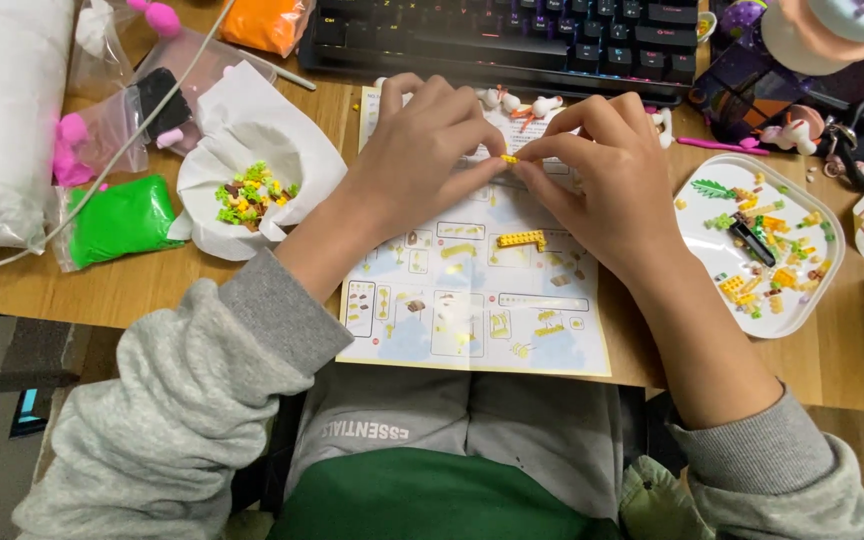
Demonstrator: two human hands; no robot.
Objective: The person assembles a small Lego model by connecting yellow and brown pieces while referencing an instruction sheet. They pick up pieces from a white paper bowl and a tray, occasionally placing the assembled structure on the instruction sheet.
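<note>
My left hand (422, 150) and my right hand (607, 165) meet above a printed instruction sheet (472, 310) on the wooden desk. Together their fingertips pinch a tiny yellow brick piece (509, 159). Just below the hands, a longer yellow brick strip (521, 239) lies loose on the sheet. Both arms wear grey sleeves pushed up past the wrist.
A white tray (697, 225) with several small yellow, green and orange bricks sits to the right. To the left, a white paper bowl (252, 120) holds more bricks, next to a green clay bag (122, 218). A dark keyboard (512, 35) lies behind the hands, with small white figures (532, 105) along it.
</note>
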